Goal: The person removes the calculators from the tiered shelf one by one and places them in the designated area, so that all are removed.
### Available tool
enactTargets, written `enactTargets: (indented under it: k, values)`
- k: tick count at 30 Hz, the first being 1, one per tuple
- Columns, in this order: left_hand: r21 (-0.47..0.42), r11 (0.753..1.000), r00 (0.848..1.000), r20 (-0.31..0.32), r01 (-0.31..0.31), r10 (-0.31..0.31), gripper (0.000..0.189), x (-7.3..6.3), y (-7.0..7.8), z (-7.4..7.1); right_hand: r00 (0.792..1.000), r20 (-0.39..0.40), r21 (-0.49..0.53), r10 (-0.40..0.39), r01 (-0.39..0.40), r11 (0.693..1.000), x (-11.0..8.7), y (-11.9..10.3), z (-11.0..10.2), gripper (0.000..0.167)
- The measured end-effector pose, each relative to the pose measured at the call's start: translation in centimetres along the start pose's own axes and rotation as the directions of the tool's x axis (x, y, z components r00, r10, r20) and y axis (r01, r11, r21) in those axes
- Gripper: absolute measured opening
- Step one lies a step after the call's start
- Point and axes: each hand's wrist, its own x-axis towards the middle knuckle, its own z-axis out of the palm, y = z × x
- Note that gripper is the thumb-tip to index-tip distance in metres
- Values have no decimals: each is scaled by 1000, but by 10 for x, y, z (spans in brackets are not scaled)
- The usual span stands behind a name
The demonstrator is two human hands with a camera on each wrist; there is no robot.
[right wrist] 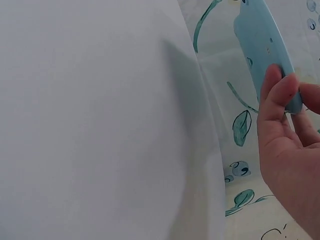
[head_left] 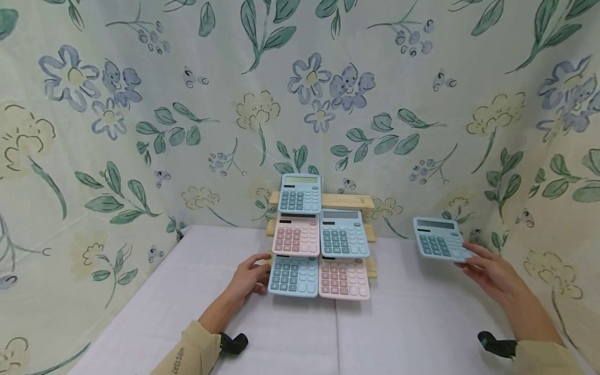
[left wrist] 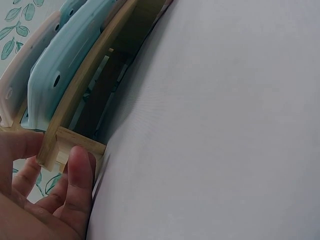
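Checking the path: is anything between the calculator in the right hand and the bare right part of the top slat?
Nothing visible stands between the blue calculator in the right hand and the bare part of the top slat. The top-row calculator is left of that part, the middle-row calculator just below it.

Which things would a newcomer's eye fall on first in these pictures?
The wooden rack in the centre of the head view probably draws the eye first, with its five blue and pink calculators in three rows. To its right, the right hand holds another blue calculator, while the left hand grips the rack's left end. Behind them hangs a large floral backdrop.
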Motion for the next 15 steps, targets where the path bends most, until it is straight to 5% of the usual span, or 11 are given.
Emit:
enactTargets:
  k: [15]
  values:
    - [-4,1000,1000,5,-3,3,39,2,-1,0,995,-16,-46,102,-103,994,8,14,-23,40]
